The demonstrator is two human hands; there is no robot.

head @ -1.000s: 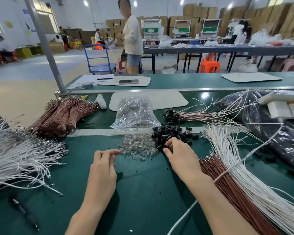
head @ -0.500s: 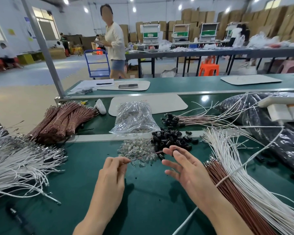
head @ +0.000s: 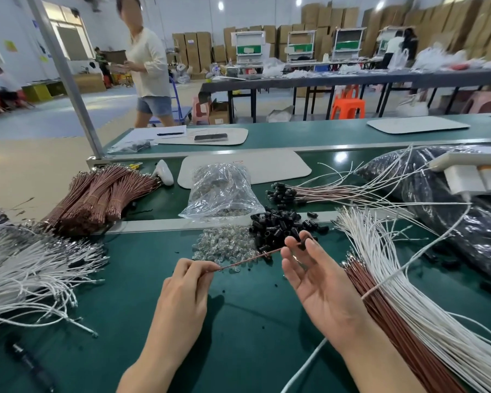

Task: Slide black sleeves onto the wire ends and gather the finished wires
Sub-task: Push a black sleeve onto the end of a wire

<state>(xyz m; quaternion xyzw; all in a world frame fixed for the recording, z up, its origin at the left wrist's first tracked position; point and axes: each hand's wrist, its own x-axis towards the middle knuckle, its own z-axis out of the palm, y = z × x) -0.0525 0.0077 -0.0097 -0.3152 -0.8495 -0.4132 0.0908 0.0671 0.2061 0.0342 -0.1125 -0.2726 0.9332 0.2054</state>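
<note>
While Sleeve Meets Wire, Both Hands Pinch

While the left hand [head: 186, 293] pinches one brown wire [head: 250, 258] between thumb and fingertips, the right hand [head: 321, 282], palm up and other fingers spread, pinches a black sleeve [head: 302, 245] at the wire's far end. Beyond them, loose sleeves [head: 281, 224] lie heaped at 12 o'clock and sleeved wires [head: 309, 192] at 1 o'clock on the green bench [head: 238, 336].

The left hand [head: 186, 285] pinches one end of a thin brown wire [head: 247, 259] above the green tabletop [head: 238, 330]. The right hand [head: 321, 285], palm up, pinches a black sleeve [head: 302, 245] at the wire's other end, near the sleeve pile [head: 281, 222]. White wires [head: 394, 279] lie just beside the right hand.
</note>
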